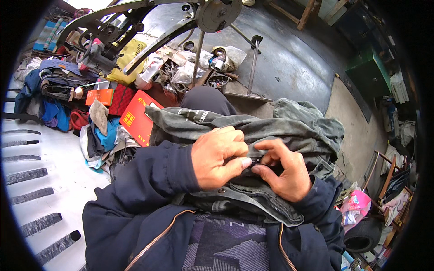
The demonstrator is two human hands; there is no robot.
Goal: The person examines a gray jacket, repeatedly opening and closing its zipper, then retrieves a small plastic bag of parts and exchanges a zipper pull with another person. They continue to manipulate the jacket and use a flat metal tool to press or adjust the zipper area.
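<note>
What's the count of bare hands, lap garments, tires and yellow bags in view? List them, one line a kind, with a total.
Bare hands: 2 (left hand, right hand)
Lap garment: 1
Tire: 1
Yellow bag: 1
Total: 5

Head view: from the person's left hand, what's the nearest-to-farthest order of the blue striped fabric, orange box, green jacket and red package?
1. Green jacket, right at the left hand, touching it.
2. Red package, to its left and ahead.
3. Orange box, farther left, beyond the package.
4. Blue striped fabric, at the upper left.
</note>
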